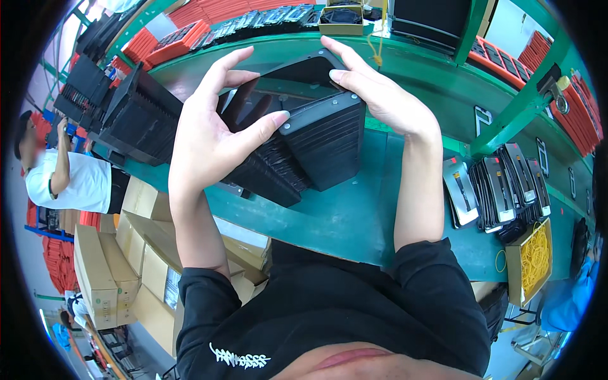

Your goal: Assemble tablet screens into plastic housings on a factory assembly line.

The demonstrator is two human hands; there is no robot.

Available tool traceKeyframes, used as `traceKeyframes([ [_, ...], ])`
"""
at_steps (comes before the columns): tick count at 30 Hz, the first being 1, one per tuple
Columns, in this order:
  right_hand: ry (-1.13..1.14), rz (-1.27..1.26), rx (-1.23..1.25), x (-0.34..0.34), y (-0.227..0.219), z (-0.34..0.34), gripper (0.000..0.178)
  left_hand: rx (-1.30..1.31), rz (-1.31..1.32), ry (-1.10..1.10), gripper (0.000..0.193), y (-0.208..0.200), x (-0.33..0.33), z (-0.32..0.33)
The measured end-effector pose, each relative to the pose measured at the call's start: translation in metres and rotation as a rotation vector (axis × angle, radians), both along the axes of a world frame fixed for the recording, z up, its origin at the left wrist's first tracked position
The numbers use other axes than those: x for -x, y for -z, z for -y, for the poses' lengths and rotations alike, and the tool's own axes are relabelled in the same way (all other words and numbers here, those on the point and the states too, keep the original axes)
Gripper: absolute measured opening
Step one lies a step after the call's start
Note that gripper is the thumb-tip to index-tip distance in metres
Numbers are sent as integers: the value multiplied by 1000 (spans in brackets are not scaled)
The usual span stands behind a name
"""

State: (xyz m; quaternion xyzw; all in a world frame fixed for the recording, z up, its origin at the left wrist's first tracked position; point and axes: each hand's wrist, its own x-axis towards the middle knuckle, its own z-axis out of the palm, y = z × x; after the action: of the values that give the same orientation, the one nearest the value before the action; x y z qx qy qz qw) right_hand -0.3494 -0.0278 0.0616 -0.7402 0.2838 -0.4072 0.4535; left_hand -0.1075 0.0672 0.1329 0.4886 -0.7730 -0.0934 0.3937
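Note:
A tall stack of black trays or frames (326,149) stands on the green bench, with a glossy dark panel (294,79) and small round screw heads on its top. My left hand (218,123) spreads over the left side of the stack. Its thumb touches the near edge of the top piece, and its fingers reflect in the glossy surface. At the right side, my right hand (380,92) rests its thumb and stretched fingers against the top edge and far corner. Beside the stack, more black pieces (272,171) stand lower, partly hidden by my left hand.
Packs with small cables (497,187) lie right on the bench (380,190), near a box of yellow cords (532,263). More black stacks (142,120) stand left. Cardboard cartons (104,272) fill the lower left, and a person in a white shirt (73,180) stands beyond. A green post (519,114) rises right.

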Motion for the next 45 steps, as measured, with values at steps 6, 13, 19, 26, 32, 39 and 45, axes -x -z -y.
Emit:
traceKeyframes([
  [6,-12,-28,13,0,2,2,78,90,50,16,79,5,-7,6],
  [13,-12,-30,2,2,-4,-3,74,34,19,-2,82,4,-4,1],
  [19,34,-21,76,-2,-3,-3,66,203,37,3,69,0,-24,-16],
  [26,-1,-112,135,0,-17,-10,52,-51,-45,-165,46,22,-51,-27],
  [32,62,-132,120,-3,-21,-13,43,-10,-40,-190,39,21,-48,-27],
  [39,180,-34,353,-2,-11,-12,36,-75,-358,-86,37,48,-50,-23],
  [45,531,-27,358,23,-39,-35,34,-80,-670,41,30,71,-46,-17],
])
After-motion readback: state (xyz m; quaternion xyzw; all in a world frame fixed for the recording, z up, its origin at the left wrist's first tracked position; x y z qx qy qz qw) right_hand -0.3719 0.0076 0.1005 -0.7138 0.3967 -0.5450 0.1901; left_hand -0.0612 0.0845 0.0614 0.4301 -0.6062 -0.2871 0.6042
